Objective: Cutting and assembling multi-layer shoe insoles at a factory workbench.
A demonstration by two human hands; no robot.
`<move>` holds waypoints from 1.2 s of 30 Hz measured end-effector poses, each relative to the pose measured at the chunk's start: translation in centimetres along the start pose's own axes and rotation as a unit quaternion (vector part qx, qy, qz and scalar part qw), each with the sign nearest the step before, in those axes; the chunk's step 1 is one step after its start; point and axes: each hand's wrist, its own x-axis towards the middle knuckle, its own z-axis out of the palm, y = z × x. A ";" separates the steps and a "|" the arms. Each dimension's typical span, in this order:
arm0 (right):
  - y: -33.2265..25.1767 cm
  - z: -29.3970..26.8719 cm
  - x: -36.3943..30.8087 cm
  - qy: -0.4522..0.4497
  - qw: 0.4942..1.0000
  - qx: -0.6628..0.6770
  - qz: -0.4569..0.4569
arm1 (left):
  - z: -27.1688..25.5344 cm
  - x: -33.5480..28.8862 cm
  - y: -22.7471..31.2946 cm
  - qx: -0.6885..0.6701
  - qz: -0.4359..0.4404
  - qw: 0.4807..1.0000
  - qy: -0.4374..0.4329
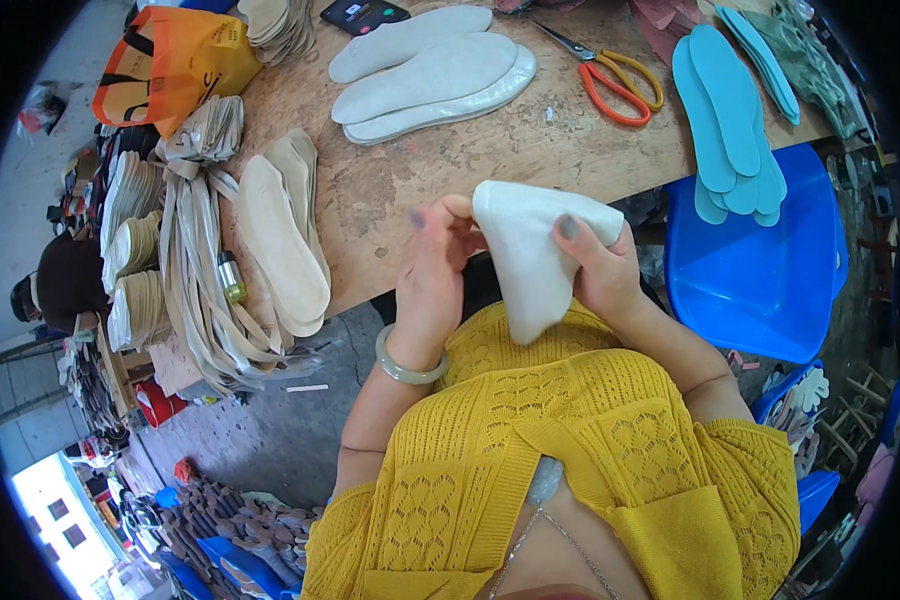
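1 white, sock-shaped piece (530,245) is held up btwn the left hand (432,262) and the right hand (607,272), in front of the yellow knit top (570,400) and near the close edge of the tabletop (410,180); its narrow end points down. The step in hand is prob. the adjusting of this piece at its upper edge; I judge so only from the hold. The right fingers grasp its right side, w/ thumb on the front face and the others mostly hidden behind. The left fingers are bent at its upper left corner; I cannot tell if they pinch it or only touch. The next move calls for, I think, a steady right hold, w/o stretching the material. Both forearms rise from below and lean toward each other, the left w/ 1 pale bangle (410,362).
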 end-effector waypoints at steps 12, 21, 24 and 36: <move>0.1 0.7 -0.4 -0.004 0.993 -0.083 -0.089 | 1.8 -0.7 -0.6 0.080 0.091 0.983 0.141; -2.0 -3.0 4.1 -0.063 0.988 0.138 0.040 | -1.5 1.1 2.3 0.250 -0.027 0.968 -0.002; -2.1 -4.5 5.1 0.026 0.997 -0.069 -0.005 | -3.4 3.3 2.4 0.404 -0.092 0.909 -0.039; -5.6 -8.6 7.6 0.136 0.693 -0.641 -0.300 | -3.9 1.1 -0.1 0.725 0.214 0.652 0.060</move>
